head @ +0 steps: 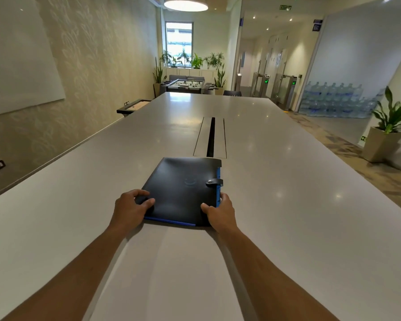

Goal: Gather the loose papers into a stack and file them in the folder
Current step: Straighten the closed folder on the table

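The left hand (pixel 131 208) and right hand (pixel 220 210) are pinching the closed folder (pixel 183 188) by its near corners, keeping it flat on the table (pixel 287 181).

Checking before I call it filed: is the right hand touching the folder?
Touching. The head view shows the right hand gripping the near right corner of the black folder, thumb on the cover, fingers along its blue edge. The left hand presses the opposite corner.

A long pale table (pixel 276 181) carries 1 closed black folder (pixel 181 188), lying flat.
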The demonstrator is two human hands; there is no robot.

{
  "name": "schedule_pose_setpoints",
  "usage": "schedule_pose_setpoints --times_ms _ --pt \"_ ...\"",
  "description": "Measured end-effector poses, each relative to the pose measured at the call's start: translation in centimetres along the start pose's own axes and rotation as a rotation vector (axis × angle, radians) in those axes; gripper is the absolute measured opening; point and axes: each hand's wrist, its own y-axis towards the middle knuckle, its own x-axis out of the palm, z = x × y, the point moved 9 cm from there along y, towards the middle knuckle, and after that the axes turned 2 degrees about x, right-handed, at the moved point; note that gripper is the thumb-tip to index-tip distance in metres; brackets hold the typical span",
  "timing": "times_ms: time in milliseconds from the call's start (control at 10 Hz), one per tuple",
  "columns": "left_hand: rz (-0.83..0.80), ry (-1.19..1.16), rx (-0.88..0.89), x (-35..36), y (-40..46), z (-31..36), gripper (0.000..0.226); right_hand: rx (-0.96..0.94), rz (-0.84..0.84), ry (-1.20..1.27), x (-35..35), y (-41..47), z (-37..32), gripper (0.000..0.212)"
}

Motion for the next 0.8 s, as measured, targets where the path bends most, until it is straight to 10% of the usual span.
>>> schedule_pose_setpoints --times_ms 500,800 --pt "0.073 0.679 0.094 0.7 3.6 -2.2 0.034 -0.157 0.283 -0.844 1.5 1.4 -2.3 0.054" --pt "0.151 0.492 0.145 1.2 -1.7 0.5 0.042 -0.263 0.337 -0.863 -3.4 -4.1 -2.8 0.048"
